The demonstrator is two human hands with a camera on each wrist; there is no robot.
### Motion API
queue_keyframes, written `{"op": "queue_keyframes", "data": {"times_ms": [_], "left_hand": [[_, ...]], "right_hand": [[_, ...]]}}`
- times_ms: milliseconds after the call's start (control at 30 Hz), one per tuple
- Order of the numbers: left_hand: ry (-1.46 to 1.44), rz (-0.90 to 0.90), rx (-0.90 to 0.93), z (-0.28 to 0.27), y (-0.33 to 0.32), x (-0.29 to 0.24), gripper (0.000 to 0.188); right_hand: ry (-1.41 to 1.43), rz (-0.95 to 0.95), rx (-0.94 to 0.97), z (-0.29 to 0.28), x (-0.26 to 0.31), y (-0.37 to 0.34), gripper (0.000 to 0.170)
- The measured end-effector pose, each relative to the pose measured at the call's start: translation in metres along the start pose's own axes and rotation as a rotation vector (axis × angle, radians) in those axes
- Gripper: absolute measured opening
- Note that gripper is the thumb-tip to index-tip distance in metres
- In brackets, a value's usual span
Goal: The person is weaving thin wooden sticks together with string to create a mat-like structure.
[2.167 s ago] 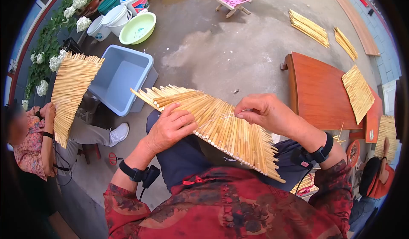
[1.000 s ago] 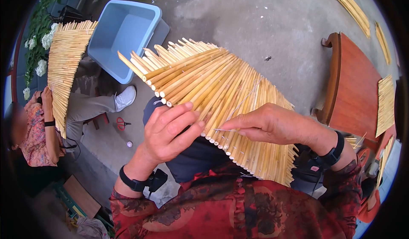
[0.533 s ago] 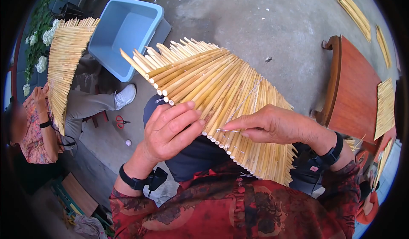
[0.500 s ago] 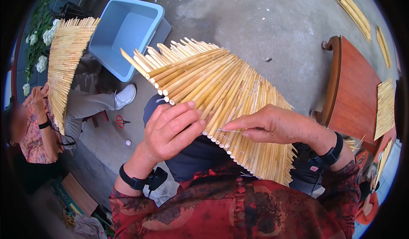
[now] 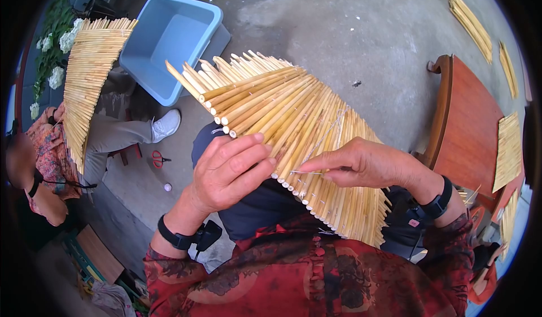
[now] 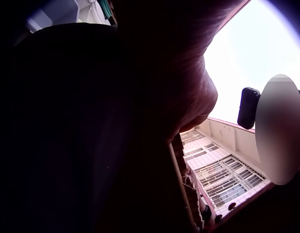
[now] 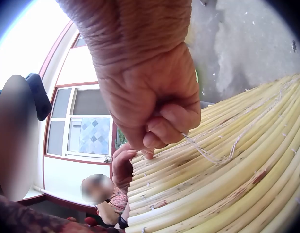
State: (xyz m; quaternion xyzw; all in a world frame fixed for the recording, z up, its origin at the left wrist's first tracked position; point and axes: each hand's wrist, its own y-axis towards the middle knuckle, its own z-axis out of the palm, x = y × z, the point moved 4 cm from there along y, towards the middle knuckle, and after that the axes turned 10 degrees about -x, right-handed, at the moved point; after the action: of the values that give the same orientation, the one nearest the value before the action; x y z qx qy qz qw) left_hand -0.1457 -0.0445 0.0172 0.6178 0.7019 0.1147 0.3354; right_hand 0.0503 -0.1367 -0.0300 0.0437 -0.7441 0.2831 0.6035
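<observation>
A fan-shaped mat of pale reed stalks (image 5: 282, 108) lies slanted across the person's lap. Over its near edge the left hand (image 5: 226, 173) holds the stalks, fingers bent on top and thumb out of sight. The right hand (image 5: 361, 164) pinches a thin needle (image 5: 305, 172) between thumb and forefinger, its tip toward the left hand. White thread (image 5: 333, 128) lies loosely over the stalks; in the right wrist view the thread (image 7: 230, 154) trails from the curled right hand (image 7: 150, 107). The left wrist view shows the left hand (image 6: 188, 97) darkly, its fingertips hidden.
A blue tub (image 5: 169, 40) stands beyond the mat at the left. Another person holds a similar reed mat (image 5: 93, 80) at far left. Red scissors (image 5: 159, 159) lie on the ground. A wooden table (image 5: 468, 125) is at right, with reed bundles (image 5: 470, 23) behind.
Since the earliest frame, the right hand has come down to the near edge with the needle, and the left hand's fingers have bent more. Lately both hands stay nearly still; the other person's arm has lowered.
</observation>
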Motion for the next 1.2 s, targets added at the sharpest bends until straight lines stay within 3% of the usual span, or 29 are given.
{"op": "queue_keyframes", "data": {"times_ms": [300,500,567,800,900,1033,1200], "left_hand": [[-0.008,0.006,0.001,0.002,0.002,-0.001,0.031],[-0.029,-0.01,0.011,0.002,0.004,0.0,0.03],[-0.033,-0.022,-0.009,0.003,0.005,0.001,0.03],[-0.07,-0.068,-0.093,0.007,0.01,0.007,0.028],[-0.103,0.029,-0.119,0.013,0.012,0.009,0.028],[-0.09,0.087,-0.216,0.022,0.028,0.017,0.02],[-0.11,0.131,-0.187,0.03,0.038,0.023,0.019]], "right_hand": [[-0.013,-0.043,-0.014,-0.003,-0.002,0.0,0.051],[-0.519,-0.314,-0.147,-0.02,0.036,-0.005,0.039],[-0.84,-0.398,-0.201,-0.025,0.06,-0.006,0.032],[-1.135,-0.388,-0.02,-0.028,0.094,-0.004,0.03],[-1.138,-0.409,-0.13,-0.03,0.096,-0.007,0.033],[-1.161,-0.397,-0.143,-0.044,0.09,-0.009,0.034],[-1.138,-0.423,-0.231,-0.054,0.085,-0.013,0.035]]}}
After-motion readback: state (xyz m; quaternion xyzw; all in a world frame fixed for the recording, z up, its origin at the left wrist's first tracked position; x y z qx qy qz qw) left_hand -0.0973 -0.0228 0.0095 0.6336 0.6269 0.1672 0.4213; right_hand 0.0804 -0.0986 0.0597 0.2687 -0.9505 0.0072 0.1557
